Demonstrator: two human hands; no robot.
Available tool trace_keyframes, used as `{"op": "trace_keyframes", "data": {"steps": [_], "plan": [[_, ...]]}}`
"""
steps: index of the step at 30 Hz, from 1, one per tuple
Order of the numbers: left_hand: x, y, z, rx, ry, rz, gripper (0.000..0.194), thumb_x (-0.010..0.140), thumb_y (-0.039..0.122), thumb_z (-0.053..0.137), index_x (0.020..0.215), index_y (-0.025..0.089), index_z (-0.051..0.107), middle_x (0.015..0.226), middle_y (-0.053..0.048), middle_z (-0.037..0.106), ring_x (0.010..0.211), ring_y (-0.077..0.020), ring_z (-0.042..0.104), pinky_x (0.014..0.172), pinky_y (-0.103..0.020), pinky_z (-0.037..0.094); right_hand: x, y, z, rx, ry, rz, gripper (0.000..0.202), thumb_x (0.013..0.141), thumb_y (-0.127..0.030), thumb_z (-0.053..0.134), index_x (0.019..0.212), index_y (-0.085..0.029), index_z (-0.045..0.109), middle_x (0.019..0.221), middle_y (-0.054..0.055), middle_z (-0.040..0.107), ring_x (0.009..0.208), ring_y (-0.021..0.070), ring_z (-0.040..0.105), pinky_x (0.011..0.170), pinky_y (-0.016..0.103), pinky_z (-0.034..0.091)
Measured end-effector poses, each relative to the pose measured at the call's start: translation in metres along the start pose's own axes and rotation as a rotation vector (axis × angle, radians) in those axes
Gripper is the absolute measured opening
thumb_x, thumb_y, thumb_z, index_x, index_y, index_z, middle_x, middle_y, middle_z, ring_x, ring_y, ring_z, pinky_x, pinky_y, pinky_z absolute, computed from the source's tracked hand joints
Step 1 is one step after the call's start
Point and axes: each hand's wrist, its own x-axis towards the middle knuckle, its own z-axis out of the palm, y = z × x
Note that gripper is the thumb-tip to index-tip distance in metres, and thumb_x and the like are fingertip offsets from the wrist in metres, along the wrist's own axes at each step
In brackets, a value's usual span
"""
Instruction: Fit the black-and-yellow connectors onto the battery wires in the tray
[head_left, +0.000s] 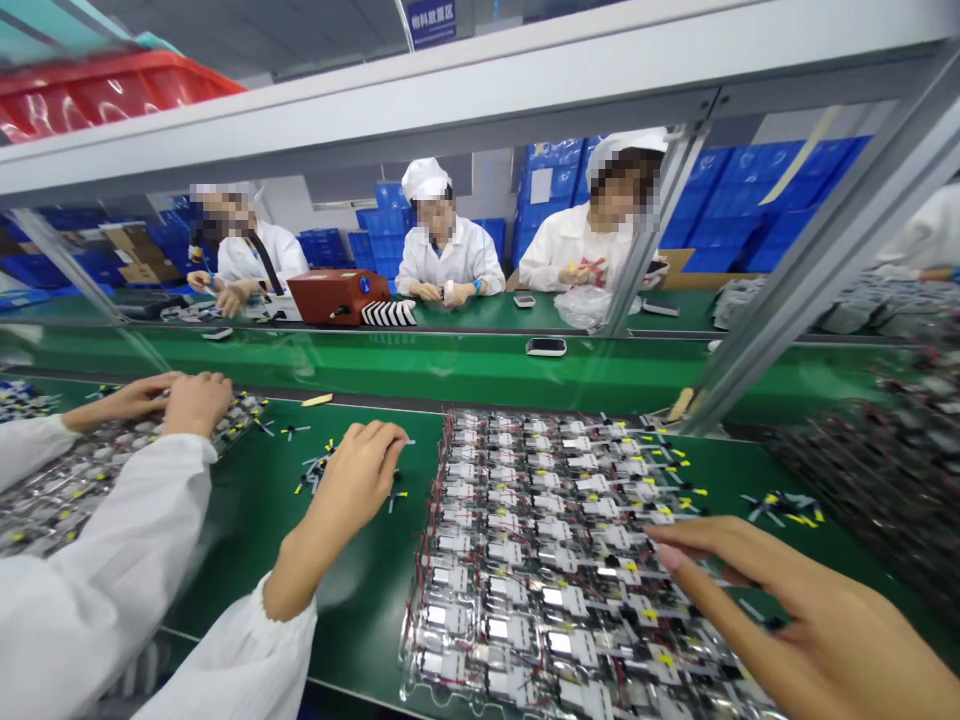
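My left hand [351, 485] is above the green bench, its fingers pinched together, with the tip of a small pale strip [409, 442] sticking out. Beneath it lies a loose heap of small black pieces with pale strips and yellow tabs [311, 472]. To its right, a clear plastic tray [409, 640] carries rows of white and silver modules with red wires. My right hand [810, 610] reaches over the tray's right side, thumb and forefinger nearly together at the strips there. What sits between those fingertips is too small to make out.
A co-worker's hands [196, 402] work over another tray [82, 470] at the left. More strip pieces [784, 508] lie right of my tray, near stacked trays [847, 455]. Behind a metal frame post [795, 230] runs a green conveyor [375, 365] with a white device [546, 347]; several people sit beyond.
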Motion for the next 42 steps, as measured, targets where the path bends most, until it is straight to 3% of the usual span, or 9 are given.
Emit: {"op": "trace_keyframes", "data": {"steps": [4,8,13,18,22,26,28,32,42], "plan": [[0.023,0.036,-0.014,-0.208,-0.018,0.018,0.021,0.099,0.027,0.043,0.097,0.021,0.063,0.095,-0.004,0.070,0.090,-0.0234,0.059,0.081,-0.035,0.045,0.012,-0.026,-0.008,0.023,0.061,-0.121,0.033,0.092,-0.059,0.052,0.091,-0.034,0.074,0.092,0.003,0.077,0.077,0.0244,0.074,0.046,0.026,0.058],[0.031,0.098,-0.031,-0.652,-0.176,0.080,0.019,0.098,0.034,0.049,0.098,0.023,0.064,0.093,0.000,0.072,0.082,-0.0170,0.064,0.067,-0.026,0.045,0.012,-0.038,-0.005,0.076,0.033,-0.028,0.031,0.092,-0.054,0.056,0.110,-0.032,0.068,0.095,0.003,0.077,0.073,0.0210,0.074,0.040,0.022,0.053],[0.042,0.158,-0.008,-1.087,-0.352,0.117,0.013,0.097,0.031,0.050,0.095,0.020,0.057,0.086,-0.002,0.070,0.077,-0.0153,0.066,0.063,-0.025,0.046,0.018,-0.041,0.013,0.164,0.037,0.114,0.040,0.094,-0.053,0.051,0.124,-0.028,0.056,0.100,0.006,0.075,0.064,0.0185,0.070,0.043,0.024,0.051],[0.046,0.166,0.032,-1.509,-0.463,-0.032,0.029,0.092,0.048,0.059,0.095,0.020,0.053,0.081,-0.001,0.063,0.074,-0.0139,0.063,0.069,-0.027,0.049,0.034,-0.035,0.020,0.276,0.012,0.216,0.038,0.091,-0.050,0.052,0.118,-0.024,0.059,0.098,0.009,0.075,0.075,0.0223,0.072,0.061,0.030,0.056],[0.044,0.155,0.045,-1.653,-0.521,-0.074,0.038,0.086,0.053,0.067,0.094,0.019,0.054,0.082,0.000,0.060,0.075,-0.0126,0.062,0.076,-0.028,0.051,0.042,-0.034,0.026,0.431,-0.058,0.209,0.032,0.093,-0.043,0.050,0.114,-0.023,0.063,0.098,0.008,0.075,0.085,0.0222,0.071,0.068,0.030,0.055],[0.047,0.130,0.051,-1.370,-0.467,0.057,0.029,0.094,0.044,0.058,0.110,0.021,0.052,0.102,-0.005,0.061,0.081,-0.0150,0.064,0.076,-0.031,0.052,0.045,-0.031,0.027,0.343,-0.092,0.188,0.027,0.092,-0.042,0.051,0.097,-0.023,0.070,0.093,0.006,0.075,0.077,0.0213,0.067,0.066,0.031,0.052],[0.048,0.117,0.055,-1.016,-0.390,0.276,0.019,0.097,0.026,0.051,0.115,0.022,0.054,0.110,-0.006,0.060,0.093,-0.0181,0.062,0.082,-0.034,0.051,0.045,-0.025,0.025,0.250,-0.100,0.171,0.028,0.091,-0.042,0.050,0.092,-0.023,0.071,0.093,0.006,0.074,0.076,0.0213,0.066,0.065,0.031,0.051],[0.044,0.103,0.066,-0.414,-0.389,0.674,0.030,0.090,0.003,0.044,0.102,0.020,0.065,0.111,-0.007,0.061,0.105,-0.0239,0.053,0.090,-0.037,0.045,0.041,-0.011,0.022,0.075,-0.175,0.137,0.029,0.092,-0.040,0.046,0.092,-0.023,0.070,0.096,0.006,0.071,0.087,0.0240,0.066,0.068,0.032,0.049],[0.037,0.110,0.079,-0.138,-0.316,0.855,0.031,0.086,0.003,0.050,0.106,0.022,0.063,0.106,-0.007,0.056,0.095,-0.0230,0.050,0.080,-0.034,0.039,0.034,0.008,0.040,-0.080,-0.375,0.119,0.031,0.097,-0.036,0.041,0.101,-0.021,0.068,0.099,0.007,0.073,0.094,0.0284,0.065,0.082,0.041,0.048]]}}
